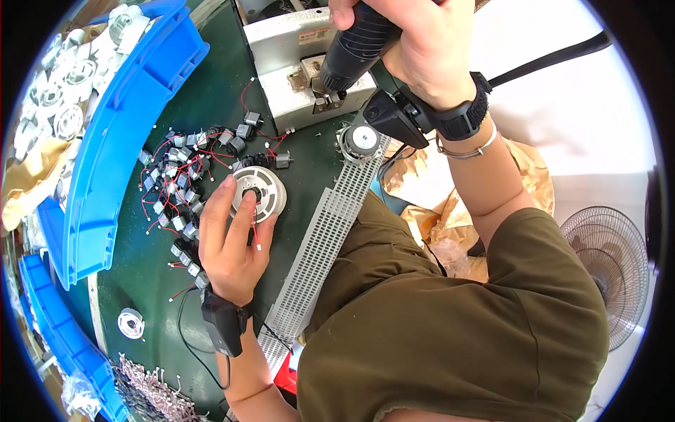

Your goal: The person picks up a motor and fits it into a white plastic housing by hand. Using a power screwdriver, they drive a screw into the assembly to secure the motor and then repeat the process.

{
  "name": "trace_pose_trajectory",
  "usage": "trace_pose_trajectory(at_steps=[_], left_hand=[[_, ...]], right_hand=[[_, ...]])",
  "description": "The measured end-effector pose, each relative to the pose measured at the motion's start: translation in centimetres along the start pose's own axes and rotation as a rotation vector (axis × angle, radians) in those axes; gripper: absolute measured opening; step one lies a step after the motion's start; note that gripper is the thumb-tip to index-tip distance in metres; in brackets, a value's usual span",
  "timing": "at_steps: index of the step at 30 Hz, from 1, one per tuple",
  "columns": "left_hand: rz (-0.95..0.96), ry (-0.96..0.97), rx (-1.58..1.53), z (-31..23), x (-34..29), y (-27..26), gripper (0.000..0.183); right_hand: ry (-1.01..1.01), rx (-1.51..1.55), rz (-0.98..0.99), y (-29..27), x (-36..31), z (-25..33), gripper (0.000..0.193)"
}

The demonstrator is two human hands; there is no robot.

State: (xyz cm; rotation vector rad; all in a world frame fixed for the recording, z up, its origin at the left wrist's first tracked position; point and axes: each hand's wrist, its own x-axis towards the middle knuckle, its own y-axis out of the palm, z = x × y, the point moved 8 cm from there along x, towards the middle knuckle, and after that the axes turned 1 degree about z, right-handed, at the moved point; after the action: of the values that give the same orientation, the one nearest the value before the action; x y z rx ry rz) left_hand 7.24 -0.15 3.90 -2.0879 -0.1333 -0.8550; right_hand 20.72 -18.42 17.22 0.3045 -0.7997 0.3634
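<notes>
From where I stand, the long blue bin along the table's far left side is heaped with white plastic parts, with brown paper or card among them. Below it sits a second blue bin; I can't make out what it holds.

On the green table lies a loose pile of small motors, silver and black, their red leads tangled together. The pile crowds right up to the left hand. A smaller white part lies apart, nearer a heap of pale pink wires. A perforated metal strip runs along the person's edge of the table, a round white-topped piece at its upper end. Beyond stands a metal fixture. Off to the right are crumpled brown paper and a fan.

The right hand is wrapped firmly around a black driver, its nose angled down at the fixture's block. The left hand has its fingers spread on a white housing just beside the motors; whether it actually grips I can't tell. The housing is round and spoked, dark at its centre, with a red lead trailing toward the person.
</notes>
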Motion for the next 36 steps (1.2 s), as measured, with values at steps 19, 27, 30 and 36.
trace_pose_trajectory(at_steps=[19,27,30,36], left_hand=[[-0.078,-0.097,-0.124,1.0,-0.3,0.0,0.037],[-0.103,-0.077,-0.095,0.4,0.1,-0.4,0.035],[-0.052,-0.102,-0.092,0.5,0.1,-0.2,0.035],[-0.049,-0.107,-0.085,0.6,0.0,-0.3,0.035]], right_hand=[[0.309,0.430,0.029,8.6,0.0,0.4,0.034],[0.444,0.290,0.032,9.8,-1.0,-0.9,0.032],[0.435,0.304,0.027,9.7,-1.1,-1.4,0.032],[0.456,0.276,0.051,10.2,-0.9,-1.3,0.032]])
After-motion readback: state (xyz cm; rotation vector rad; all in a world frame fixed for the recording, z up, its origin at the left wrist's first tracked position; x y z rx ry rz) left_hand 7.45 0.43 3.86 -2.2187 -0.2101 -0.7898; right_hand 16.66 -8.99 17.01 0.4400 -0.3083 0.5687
